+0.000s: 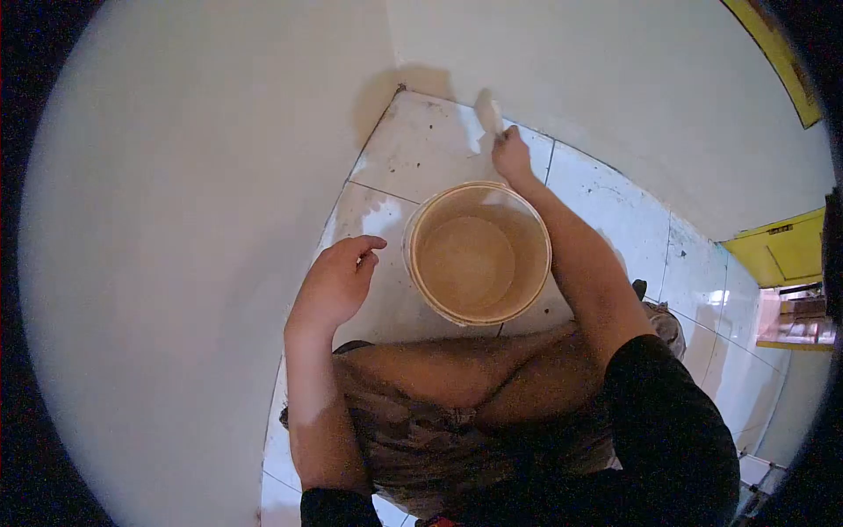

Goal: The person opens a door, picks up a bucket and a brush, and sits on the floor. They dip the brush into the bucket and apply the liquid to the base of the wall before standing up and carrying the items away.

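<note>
Between my knees and the wall corner stands a round pale bucket (470,316), with a beige layer at its bottom. My right hand (512,156) reaches past the bucket's far rim, its fingers closed on the handle of a pale-headed brush (490,114). The brush head is up against the foot of the far wall; its fine detail is blurred. To the left of the bucket, my left hand (338,277) hovers near the rim without touching it. Its fingers are loosely bent and apart, with nothing in them.
Plain pale walls (219,176) meet in a corner ahead. White floor tiles (421,145) carry dark specks and smudges near that corner. My bent legs (457,369) are close behind the bucket. A yellow panel (777,250) stands at the right.
</note>
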Demonstrator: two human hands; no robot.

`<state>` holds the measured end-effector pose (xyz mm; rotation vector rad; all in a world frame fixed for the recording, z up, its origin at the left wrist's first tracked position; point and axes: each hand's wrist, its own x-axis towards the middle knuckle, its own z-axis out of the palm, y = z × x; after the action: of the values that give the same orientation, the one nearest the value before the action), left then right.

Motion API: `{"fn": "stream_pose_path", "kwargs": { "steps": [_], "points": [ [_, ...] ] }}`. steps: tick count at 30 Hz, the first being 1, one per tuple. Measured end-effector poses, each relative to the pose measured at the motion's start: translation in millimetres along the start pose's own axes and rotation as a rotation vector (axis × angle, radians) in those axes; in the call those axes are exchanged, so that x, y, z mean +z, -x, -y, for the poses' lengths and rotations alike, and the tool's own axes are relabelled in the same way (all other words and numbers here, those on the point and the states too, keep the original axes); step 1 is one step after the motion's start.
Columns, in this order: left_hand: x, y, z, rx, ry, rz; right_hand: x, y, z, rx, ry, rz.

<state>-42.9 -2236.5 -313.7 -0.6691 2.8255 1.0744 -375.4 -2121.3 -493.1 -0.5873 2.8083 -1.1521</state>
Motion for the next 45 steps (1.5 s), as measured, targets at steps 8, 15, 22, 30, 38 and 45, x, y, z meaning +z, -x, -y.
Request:
{"fn": "stream_pose_path", "kwargs": {
  "steps": [8, 15, 22, 30, 38, 45],
  "points": [
    [4.1, 0.4, 9.0, 0.089, -0.021, -0.073, -31.7, 22.2, -20.5, 0.143, 0.032, -0.122],
    [2.8, 0.9, 7.6, -0.017, -0.004, -0.009, -8.5, -11.6, 18.8, 0.019, 0.145, 0.039],
    [1.4, -1.6, 7.1, -0.061, 0.025, 0.034, -104.4, 1.0, -84.8, 0.053, 0.274, -0.021],
    [1.6, -0.4, 0.5, -0.137, 0.098, 0.060, -217.3, 39.2, -189.5, 0.135, 0.362, -0.107],
    [7.6, -4.4, -9.0, -0.171, 0.033, 0.063, -263.5, 87.1, -234.3, 0.266, 0.315, -0.214],
    [19.8, -12.7, -4.1, -0.228, 0.051, 0.116, -229.6, 51.2, -195.1, 0.025, 0.259, -0.094]
  ]
}}
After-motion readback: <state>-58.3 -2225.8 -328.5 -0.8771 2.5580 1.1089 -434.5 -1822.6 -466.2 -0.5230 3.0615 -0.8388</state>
